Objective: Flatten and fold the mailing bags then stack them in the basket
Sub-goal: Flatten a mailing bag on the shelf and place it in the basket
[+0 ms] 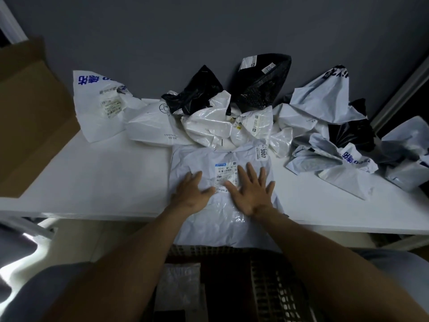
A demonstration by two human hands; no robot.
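Note:
A pale grey mailing bag with a shipping label lies spread on the white table, its near end hanging over the front edge. My left hand and my right hand both press flat on it with straight fingers, side by side over the label. Behind it a heap of crumpled white, grey and black mailing bags lies along the back of the table. Below the table edge, between my forearms, stands a dark slatted basket holding a folded bag.
A brown cardboard box stands at the left end of the table. More crumpled grey bags spread over the table's right side. A dark grey wall rises directly behind the heap.

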